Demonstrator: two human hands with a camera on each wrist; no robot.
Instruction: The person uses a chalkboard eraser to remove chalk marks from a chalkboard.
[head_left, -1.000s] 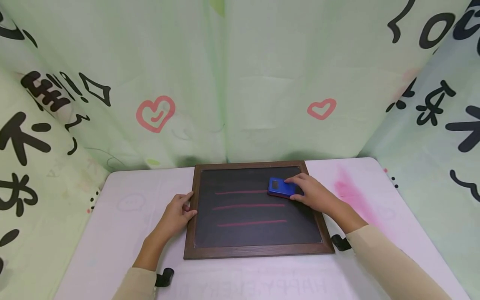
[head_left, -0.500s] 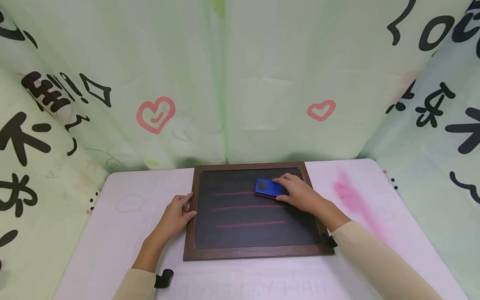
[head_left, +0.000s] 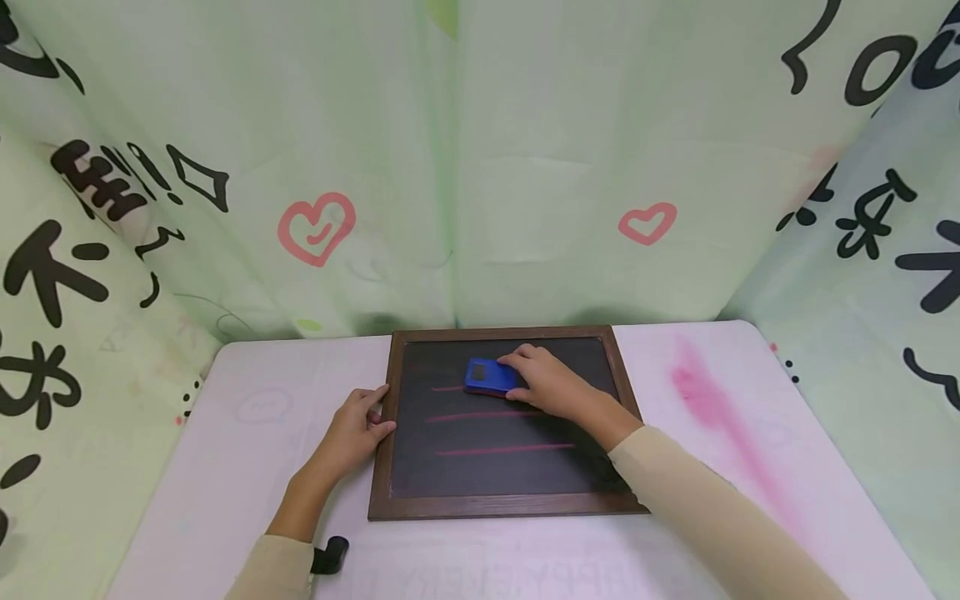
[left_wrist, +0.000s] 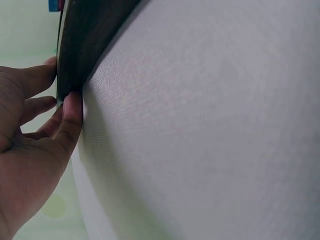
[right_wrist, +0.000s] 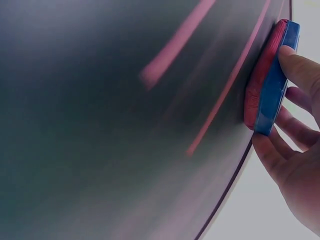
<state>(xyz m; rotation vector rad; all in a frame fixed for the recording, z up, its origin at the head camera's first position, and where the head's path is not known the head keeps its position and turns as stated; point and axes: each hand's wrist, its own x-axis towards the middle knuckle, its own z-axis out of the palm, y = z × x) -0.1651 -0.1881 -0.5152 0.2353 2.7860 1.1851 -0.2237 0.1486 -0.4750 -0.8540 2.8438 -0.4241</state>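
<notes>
A small blackboard in a brown wooden frame lies on the white table. Pink lines run across its dark face. My right hand holds a blue board eraser, thumb and fingers round its sides, over the uppermost line. In the right wrist view the red underside of the eraser faces the board. My left hand grips the left edge of the frame by the thumb and fingertips. In the left wrist view one fingertip lies low against the frame, close to the table.
Pale green cloth with hearts and black characters hangs behind and at both sides. A pink smear marks the table on the right. A black piece sits at the left wrist.
My right hand has slid the eraser leftward along the top line. The right part of that line no longer shows where it passed. My left hand stays on the frame.
</notes>
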